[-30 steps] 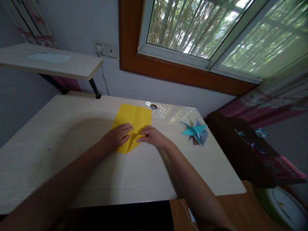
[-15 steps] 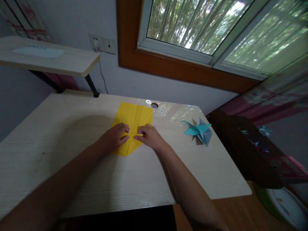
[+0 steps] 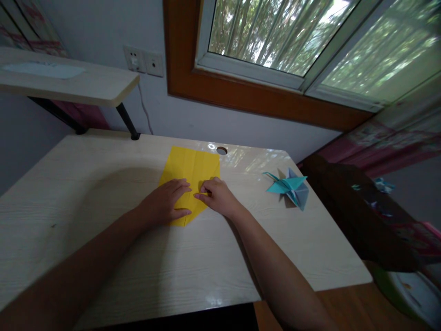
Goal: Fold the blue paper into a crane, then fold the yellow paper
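Pressing yellow paper (image 3: 191, 168) flat near desk (image 3: 103, 257) middle: left hand (image 3: 165, 202) spread, right hand (image 3: 216, 196) pinching.

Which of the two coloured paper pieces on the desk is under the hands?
The yellow paper; both hands press it flat. The blue folded paper sits apart, untouched.
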`<state>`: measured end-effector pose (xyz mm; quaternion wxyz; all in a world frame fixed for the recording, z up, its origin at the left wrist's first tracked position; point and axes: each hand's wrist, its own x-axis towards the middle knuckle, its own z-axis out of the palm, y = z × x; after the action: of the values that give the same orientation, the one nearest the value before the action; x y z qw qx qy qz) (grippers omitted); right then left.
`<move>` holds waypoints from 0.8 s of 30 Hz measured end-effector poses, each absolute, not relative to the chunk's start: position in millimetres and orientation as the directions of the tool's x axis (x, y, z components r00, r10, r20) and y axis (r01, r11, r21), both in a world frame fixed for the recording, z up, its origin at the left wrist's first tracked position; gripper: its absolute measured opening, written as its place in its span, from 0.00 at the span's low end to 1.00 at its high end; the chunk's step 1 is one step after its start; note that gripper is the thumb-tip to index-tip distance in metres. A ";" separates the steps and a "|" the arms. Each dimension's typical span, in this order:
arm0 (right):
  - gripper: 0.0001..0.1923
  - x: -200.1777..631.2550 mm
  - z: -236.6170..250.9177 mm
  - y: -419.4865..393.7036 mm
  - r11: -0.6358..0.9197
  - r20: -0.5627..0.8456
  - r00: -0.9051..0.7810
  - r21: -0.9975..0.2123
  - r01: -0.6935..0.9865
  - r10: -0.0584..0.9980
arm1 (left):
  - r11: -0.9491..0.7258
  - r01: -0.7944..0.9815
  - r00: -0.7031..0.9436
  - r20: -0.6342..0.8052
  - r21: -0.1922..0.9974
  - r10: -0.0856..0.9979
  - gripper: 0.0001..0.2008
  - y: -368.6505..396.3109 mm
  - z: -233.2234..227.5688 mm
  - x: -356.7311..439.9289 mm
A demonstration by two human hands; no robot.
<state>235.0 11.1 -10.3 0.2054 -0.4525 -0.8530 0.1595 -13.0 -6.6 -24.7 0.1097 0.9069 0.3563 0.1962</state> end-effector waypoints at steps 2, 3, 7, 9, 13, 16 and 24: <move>0.09 234.8 -10.6 10.9 0.531 0.209 -0.495 -0.459 0.712 0.844 | -0.730 0.609 0.682 0.265 0.309 0.681 0.33 -6.6 -25.6 -13.3; 0.09 234.8 -10.8 10.9 0.527 0.210 -0.489 -0.457 0.716 0.846 | -0.734 0.613 0.689 0.257 0.292 0.678 0.34 -6.6 -26.5 -13.4; 0.11 235.0 -11.2 10.9 0.526 0.224 -0.479 -0.454 0.719 0.849 | -0.745 0.624 0.714 0.215 0.237 0.666 0.39 -7.3 -29.7 -13.8; 0.12 235.5 -11.3 11.1 0.527 0.239 -0.472 -0.454 0.718 0.849 | -0.746 0.629 0.719 0.199 0.219 0.665 0.41 -8.3 -30.6 -14.0; 0.12 237.3 -12.1 13.6 0.531 0.252 -0.468 -0.428 0.731 0.847 | -0.744 0.641 0.721 0.187 0.188 0.668 0.42 -9.5 -32.0 -14.5; 0.12 239.1 -13.4 16.4 0.543 0.275 -0.468 -0.398 0.740 0.840 | -0.733 0.659 0.710 0.180 0.171 0.680 0.40 -9.2 -33.1 -14.7; 0.08 240.5 -9.9 14.0 0.542 0.325 -0.449 -0.306 0.783 0.832 | -0.690 0.712 0.674 0.146 0.131 0.724 0.38 -10.1 -28.4 -13.5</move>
<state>240.5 14.0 -9.9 0.2224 -0.4754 -0.8494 0.0558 -13.5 -10.1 -28.4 0.0316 0.9145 0.3925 0.0934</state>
